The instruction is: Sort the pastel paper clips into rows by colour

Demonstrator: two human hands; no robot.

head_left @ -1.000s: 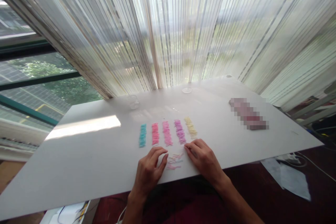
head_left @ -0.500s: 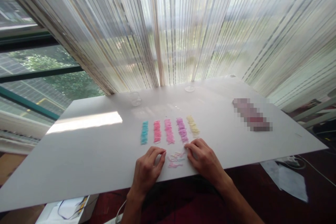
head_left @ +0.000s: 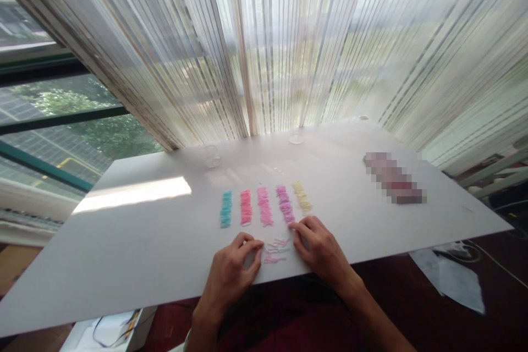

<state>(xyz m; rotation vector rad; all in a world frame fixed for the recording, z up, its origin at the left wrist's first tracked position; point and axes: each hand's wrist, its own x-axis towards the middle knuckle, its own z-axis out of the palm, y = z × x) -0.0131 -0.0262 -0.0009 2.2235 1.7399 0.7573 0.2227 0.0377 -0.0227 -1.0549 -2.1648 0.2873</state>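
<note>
A small loose pile of thin pastel strips [head_left: 277, 251], pink, whitish and pale green, lies on the white table between my hands. At its left edge my left hand [head_left: 236, 264] is curled, thumb and forefinger brought together in a pinch. My right hand [head_left: 319, 245] is curled too, its fingertips at the near end of a purple row of strips [head_left: 284, 204]. Whatever either pinch holds is too small to make out. Left of the purple row run a pink row [head_left: 265, 206], a red-pink row [head_left: 246, 207] and a teal row [head_left: 226, 209]. A yellow row [head_left: 302, 196] lies to its right.
Two clear round items, one at the back left [head_left: 212, 157] and one at the back middle [head_left: 296, 139], stand on the table [head_left: 136, 253]. A blurred-out object [head_left: 394, 177] lies on the right. String curtains [head_left: 268, 66] hang behind the far edge.
My left hand has moved slightly right, its fingertips now at the edge of the loose pile. My right hand stays nearly in place by the purple row. The view has shifted a little.
</note>
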